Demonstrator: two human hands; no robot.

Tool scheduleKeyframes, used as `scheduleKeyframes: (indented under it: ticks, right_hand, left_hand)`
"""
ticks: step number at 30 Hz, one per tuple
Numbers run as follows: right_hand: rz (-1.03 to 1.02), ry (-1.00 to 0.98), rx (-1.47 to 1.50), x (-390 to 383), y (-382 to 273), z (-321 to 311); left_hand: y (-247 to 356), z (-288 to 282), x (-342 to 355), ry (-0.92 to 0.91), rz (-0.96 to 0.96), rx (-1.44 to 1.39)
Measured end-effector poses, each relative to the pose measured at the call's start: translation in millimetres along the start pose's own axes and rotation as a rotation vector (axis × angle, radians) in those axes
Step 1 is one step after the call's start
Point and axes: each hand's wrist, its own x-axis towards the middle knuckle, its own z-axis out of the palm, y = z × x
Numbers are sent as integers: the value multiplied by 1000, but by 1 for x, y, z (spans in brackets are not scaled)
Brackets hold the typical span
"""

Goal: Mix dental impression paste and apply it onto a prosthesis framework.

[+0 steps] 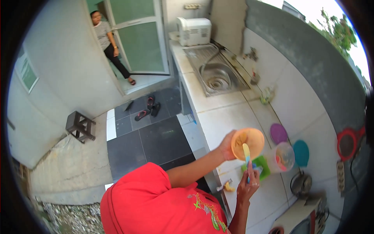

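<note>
– Grip check: left hand (226, 148) is cupped around the near-left side of the orange bowl (256, 141), some fingers hidden. Right hand (248, 187) is pinching the blue handle of a small spatula (247, 153). So where's everything sitting?

– Biggest first: there's the white tiled counter (226, 115), and the bowl's held up above it, inside facing the camera.

– Heavy?

– Doubt it. Looks like plastic, so probably light, slightly bendy, hard to break, slick if wet. Best hold is low on the wall, palm supporting.

– And the spatula?

– Light, stiffish; mid-handle's best. Its tip's by the tan bits (242, 137); can't tell if they're touching.
</note>
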Motion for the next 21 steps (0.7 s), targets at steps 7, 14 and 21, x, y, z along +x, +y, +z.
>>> scheduleKeyframes:
  ticks: [7,14,21]
  right_hand:
    - [-92,9,-54,-17,5,12]
    - [-33,-22,-92,-40,7,-9]
    - [-97,126,53,4,-13,25]
  left_hand:
    - [11,10,-26,166,153,-116]
    - [23,8,-28,-25,189,-90]
    - [-2,9,-25,120,102,-80]
